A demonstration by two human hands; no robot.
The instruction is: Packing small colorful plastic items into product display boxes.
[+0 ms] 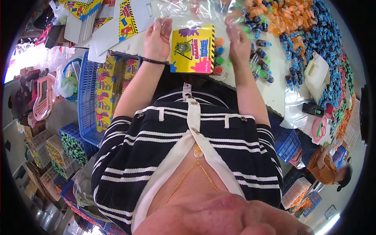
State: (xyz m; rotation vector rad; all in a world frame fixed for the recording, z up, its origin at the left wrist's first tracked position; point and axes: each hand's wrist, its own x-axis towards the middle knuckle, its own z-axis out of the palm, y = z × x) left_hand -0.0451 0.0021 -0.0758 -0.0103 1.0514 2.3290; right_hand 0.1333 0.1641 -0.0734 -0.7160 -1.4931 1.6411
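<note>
A yellow printed display box (192,49) with a green cartoon figure lies at the table's near edge, between my hands. Beyond it spreads a sheet of clear plastic film (192,11). My left hand (158,37), wearing a dark braided cord at the wrist, is left of the box with its fingers curled at the film's edge. To the right is my right hand (238,43), its fingers smeared by motion beside the film. Small bottles with coloured caps (218,60) stand in a column along the box's right side, partly hidden.
Loose small bottles (261,58) and large heaps of orange (288,15) and blue bottles (333,35) cover the right side. A white jug (316,74) stands there. Flat printed cartons (127,21) lie at left, above a blue basket (87,98) of yellow boxes. Another person (325,166) is at far right.
</note>
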